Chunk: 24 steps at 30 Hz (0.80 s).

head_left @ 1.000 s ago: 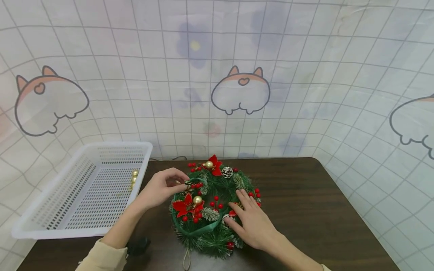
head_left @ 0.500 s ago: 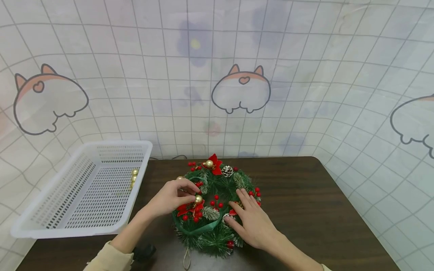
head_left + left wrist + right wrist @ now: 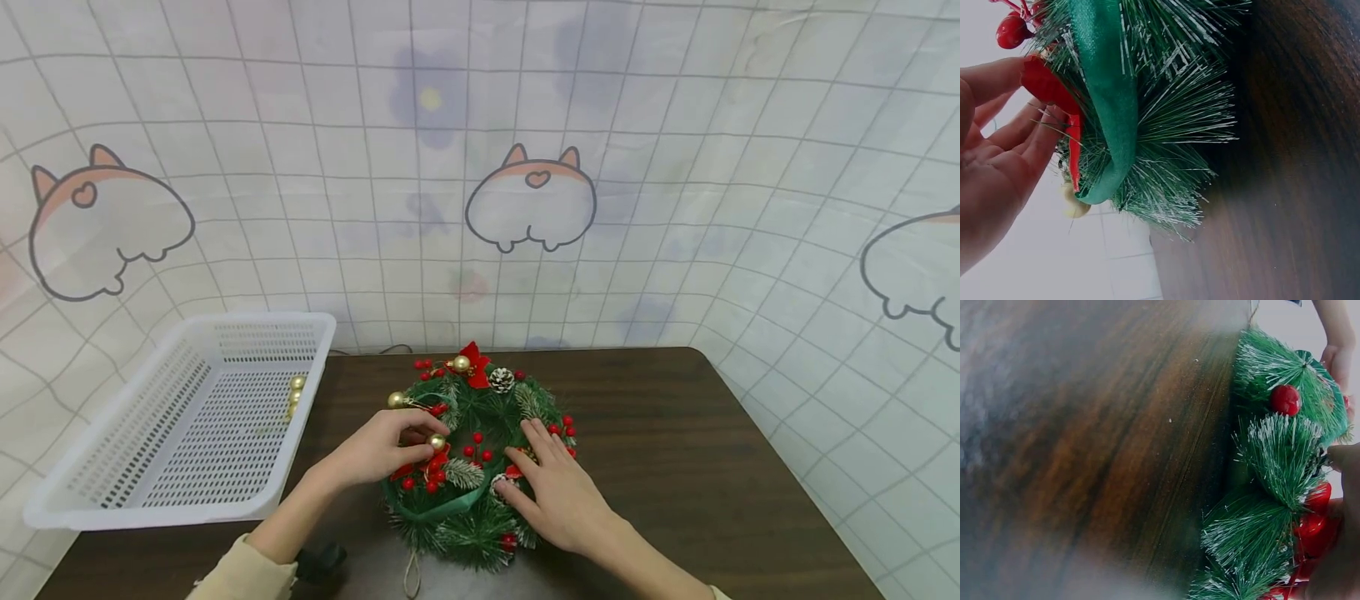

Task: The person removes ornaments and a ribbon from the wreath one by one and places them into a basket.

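Note:
A green Christmas wreath with frosted tips, red berries and pinecones lies flat on the table. At its left side my left hand pinches a gold ball ornament over a red poinsettia. Seen from the left wrist, the fingers stand close around a red petal, beside a green ribbon. Another gold ball sits at the wreath's upper left, and a third at the top. My right hand rests on the wreath's right side, fingers spread and fairly straight.
A white perforated plastic basket stands on the left, with several gold balls inside along its right wall. Below the wreath a twine loop lies on the dark wooden table. A patterned cloth hangs behind.
My left hand has moved right and towards me, from the wreath's upper left edge to the poinsettia. The upper-left gold ball has come into view. My right hand has stayed in place.

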### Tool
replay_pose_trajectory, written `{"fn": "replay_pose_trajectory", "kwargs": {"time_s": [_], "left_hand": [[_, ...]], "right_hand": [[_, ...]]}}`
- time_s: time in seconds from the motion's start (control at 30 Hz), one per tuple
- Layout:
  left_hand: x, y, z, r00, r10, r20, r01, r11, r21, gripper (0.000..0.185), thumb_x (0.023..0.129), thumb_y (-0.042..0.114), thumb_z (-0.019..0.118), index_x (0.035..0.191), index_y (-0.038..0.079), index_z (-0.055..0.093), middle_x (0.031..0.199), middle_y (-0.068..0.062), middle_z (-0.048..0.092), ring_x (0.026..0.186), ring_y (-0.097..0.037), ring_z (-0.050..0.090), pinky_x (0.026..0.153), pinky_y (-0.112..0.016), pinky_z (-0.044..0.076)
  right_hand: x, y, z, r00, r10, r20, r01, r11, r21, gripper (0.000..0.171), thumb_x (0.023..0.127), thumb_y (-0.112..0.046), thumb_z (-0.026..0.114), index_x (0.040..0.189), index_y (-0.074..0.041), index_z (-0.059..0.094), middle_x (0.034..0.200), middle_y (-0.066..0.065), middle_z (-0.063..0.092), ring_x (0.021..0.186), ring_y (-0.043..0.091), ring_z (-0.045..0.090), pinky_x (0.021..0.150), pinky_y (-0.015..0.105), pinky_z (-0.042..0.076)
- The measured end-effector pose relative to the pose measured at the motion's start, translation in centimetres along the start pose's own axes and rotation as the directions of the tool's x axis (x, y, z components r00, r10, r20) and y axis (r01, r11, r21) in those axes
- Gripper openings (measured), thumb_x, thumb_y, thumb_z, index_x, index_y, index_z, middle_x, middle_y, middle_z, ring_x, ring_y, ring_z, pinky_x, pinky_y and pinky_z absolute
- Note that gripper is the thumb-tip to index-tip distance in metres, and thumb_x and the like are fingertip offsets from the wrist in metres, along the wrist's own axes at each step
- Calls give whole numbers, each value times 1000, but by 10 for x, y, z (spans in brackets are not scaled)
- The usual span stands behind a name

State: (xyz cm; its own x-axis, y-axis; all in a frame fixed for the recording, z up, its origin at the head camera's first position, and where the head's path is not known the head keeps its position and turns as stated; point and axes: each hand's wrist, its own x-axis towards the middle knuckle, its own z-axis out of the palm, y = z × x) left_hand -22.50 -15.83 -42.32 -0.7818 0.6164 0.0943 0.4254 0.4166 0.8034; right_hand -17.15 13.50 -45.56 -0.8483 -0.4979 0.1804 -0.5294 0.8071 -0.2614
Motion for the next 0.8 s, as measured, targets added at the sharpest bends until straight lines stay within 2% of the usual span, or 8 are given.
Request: {"fn": "replay_pose_trajectory", "kwargs": {"time_s": [0.17, 0.43, 0.53, 0.8], "left_hand": [[-2, 0, 0, 1000, 11, 7, -11, 1000, -3, 26, 93, 7, 64, 116, 19, 66, 115, 1, 64, 98, -12, 64, 82, -29, 53], [-5, 4, 0, 997, 58, -48, -60, 997, -40, 26, 91, 5, 67, 112, 20, 66, 113, 1, 61, 100, -15, 62, 86, -28, 52], [-8, 7, -3, 996, 68, -63, -70, 997, -36, 25, 90, 7, 68, 112, 17, 67, 111, 0, 61, 98, -17, 61, 84, -29, 53], [-19, 14, -9, 994, 59, -97, -59, 998, 3, 24, 88, 19, 72, 112, 21, 67, 109, 8, 61, 100, -15, 58, 80, -28, 54]], "right_hand": [[0, 0, 0, 1000, -4, 0, 4, 1000, 3, 63, 99, -58, 36, 136, -11, 55, 155, 16, 23, 144, 29, 12, 114, 49, 18], [0, -1, -1, 1000, -4, 1, 4, 1000, 0, 63, 99, -58, 35, 136, -12, 54, 155, 16, 23, 144, 29, 12, 114, 49, 17], [0, -1, -2, 1000, -3, 5, 3, 1000, -3, 63, 99, -59, 35, 137, -12, 54, 155, 16, 23, 144, 29, 11, 114, 49, 17], [0, -1, -2, 1000, -1, 10, 1, 1000, -3, 63, 99, -58, 36, 137, -12, 54, 155, 16, 23, 144, 29, 11, 114, 49, 18]]}}
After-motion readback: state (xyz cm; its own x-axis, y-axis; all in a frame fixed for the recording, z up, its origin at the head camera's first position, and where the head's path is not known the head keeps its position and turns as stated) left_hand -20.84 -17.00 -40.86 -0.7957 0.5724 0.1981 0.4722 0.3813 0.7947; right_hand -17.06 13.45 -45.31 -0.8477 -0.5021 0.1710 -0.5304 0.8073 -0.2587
